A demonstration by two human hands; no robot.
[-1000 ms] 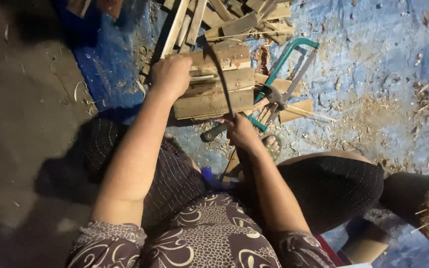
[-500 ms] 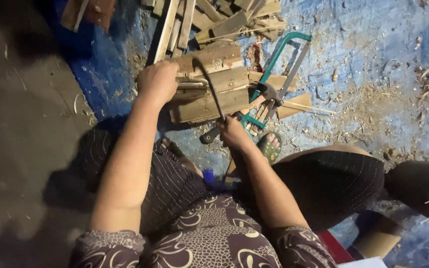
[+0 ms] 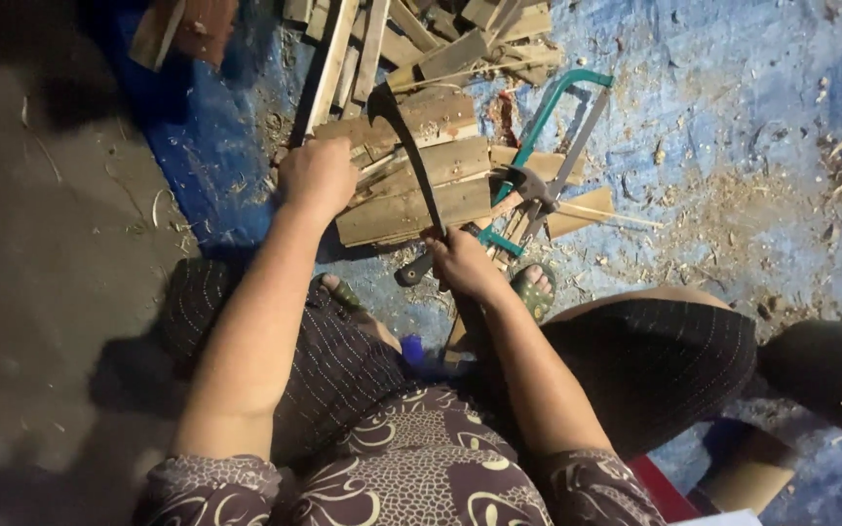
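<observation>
Head view: right hand (image 3: pixel 460 261) grips curved blade (image 3: pixel 409 156), left hand (image 3: pixel 316 175) clutches wood slats (image 3: pixel 421 185).

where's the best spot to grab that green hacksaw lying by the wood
Probably the hacksaw by the long back of its green frame, coming from above on the right side: that bar lies bare and open on the blue floor, while its lower end is tangled among wood scraps.

Rough woodworking spot: wood offcuts (image 3: pixel 411 185), hacksaw (image 3: pixel 548 156), sawdust-strewn floor (image 3: pixel 733 195).
</observation>
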